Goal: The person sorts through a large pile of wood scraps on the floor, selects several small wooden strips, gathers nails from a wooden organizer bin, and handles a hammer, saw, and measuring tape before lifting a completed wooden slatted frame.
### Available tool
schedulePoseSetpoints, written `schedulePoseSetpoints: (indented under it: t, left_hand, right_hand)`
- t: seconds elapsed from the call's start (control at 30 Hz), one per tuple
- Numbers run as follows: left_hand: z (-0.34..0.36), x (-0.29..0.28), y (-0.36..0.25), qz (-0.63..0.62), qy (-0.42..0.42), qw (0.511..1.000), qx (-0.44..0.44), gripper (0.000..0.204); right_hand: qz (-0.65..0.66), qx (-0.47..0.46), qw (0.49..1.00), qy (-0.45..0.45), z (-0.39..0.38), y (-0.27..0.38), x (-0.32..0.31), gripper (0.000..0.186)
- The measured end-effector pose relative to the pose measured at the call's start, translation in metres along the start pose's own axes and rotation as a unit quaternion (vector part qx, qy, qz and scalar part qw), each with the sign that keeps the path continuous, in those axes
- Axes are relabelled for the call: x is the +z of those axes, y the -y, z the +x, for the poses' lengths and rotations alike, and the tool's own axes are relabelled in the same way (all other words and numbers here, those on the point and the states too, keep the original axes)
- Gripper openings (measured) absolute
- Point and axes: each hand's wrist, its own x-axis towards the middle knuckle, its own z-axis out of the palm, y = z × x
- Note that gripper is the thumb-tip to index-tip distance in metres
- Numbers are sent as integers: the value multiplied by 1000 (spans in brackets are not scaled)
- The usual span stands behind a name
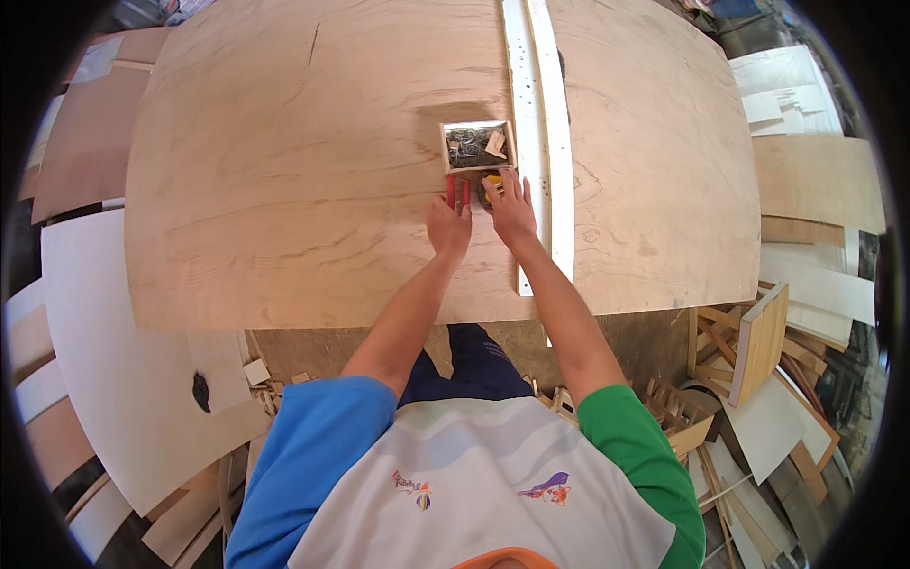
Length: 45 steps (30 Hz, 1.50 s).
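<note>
My left hand (449,229) is closed on the red handles of what look like pliers (452,192), just in front of a small wooden box. Beside it, my right hand (513,213) has its fingers bent over a yellow and black tape measure (492,188), which they partly cover. The open box (444,152) contains a heap of dark nails or similar small metal pieces and a few bits of wood (496,144). All of this rests on a large plywood sheet (313,190). The head of the red-handled tool is not clearly visible.
Two long white strips (543,142) with small dark holes or spots lie across the plywood, right of the box. Boards and panels (142,379) lean and lie at the left. At the right are stacked sheets (815,180), a wooden frame (758,346) and offcuts.
</note>
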Motion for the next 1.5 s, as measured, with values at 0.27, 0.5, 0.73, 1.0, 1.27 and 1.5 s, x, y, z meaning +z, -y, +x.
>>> schedulePoseSetpoints:
  t: [0.27,0.5,0.73,1.0,1.27,1.5]
  left_hand:
    - [-5,5,10,-111,29,993,-16,34]
    - [-24,-39,100,-345,19,937,-53,25]
    - [-89,-161,156,-358,-76,921,-131,18]
    - [-251,-257,244,-469,-372,769,-223,14]
    - [-464,-247,302,-538,-623,484,-298,16]
    - [-550,-213,359,-546,-667,387,-328,14]
  right_hand:
    - [51,25,996,-75,-24,-6,8,58]
    - [149,-113,973,-134,-42,24,-9,47]
    - [266,-284,921,-34,-37,141,13,31]
    - [278,-562,753,200,-117,334,49,13]
    - [104,-730,572,358,-245,456,91,13]
    - [21,-711,519,474,-369,511,162,15]
